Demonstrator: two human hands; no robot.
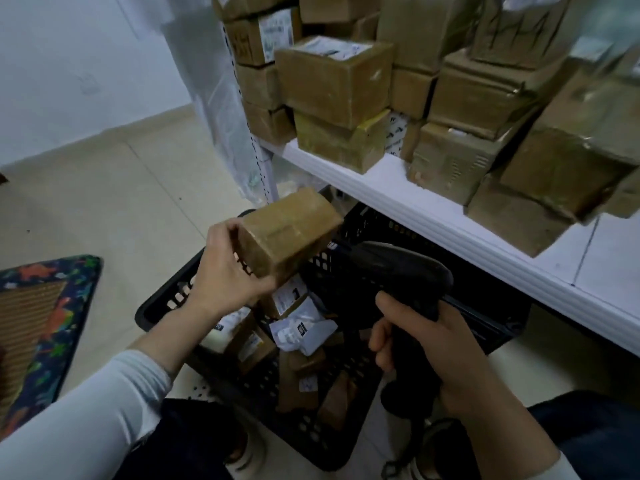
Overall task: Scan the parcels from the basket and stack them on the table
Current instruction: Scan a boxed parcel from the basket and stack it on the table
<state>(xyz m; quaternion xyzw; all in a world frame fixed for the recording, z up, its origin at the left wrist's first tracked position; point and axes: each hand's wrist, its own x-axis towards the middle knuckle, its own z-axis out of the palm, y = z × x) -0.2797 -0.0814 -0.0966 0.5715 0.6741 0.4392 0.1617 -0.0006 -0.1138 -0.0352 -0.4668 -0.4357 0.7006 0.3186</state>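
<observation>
A person holds a brown box [287, 233] above the far-left part of a black basket [162, 306], the left hand [228, 271] curled round the box's near end, with the thumb on top and the fingers beneath. The right hand [426, 344] is wrapped tight round the grip of a black scanner [398, 271], whose head sits just right of the box and below it, near but not touching. The scanning step appears to be in hand. No label shows on the faces turned to the camera (it may lie underneath, toward the scanner, but that side is hidden). The next move probably calls for turning the box until its label meets the scanner's head, then carrying it far and right to the white table [433, 209], where a stack [332, 84] of brown boxes crowds the surface right up to its edge. Finding a level spot there could take care, since several boxes sit tilted. More parcels [301, 327], some brown and some in white bags, lie loose in the basket below the hands.
</observation>
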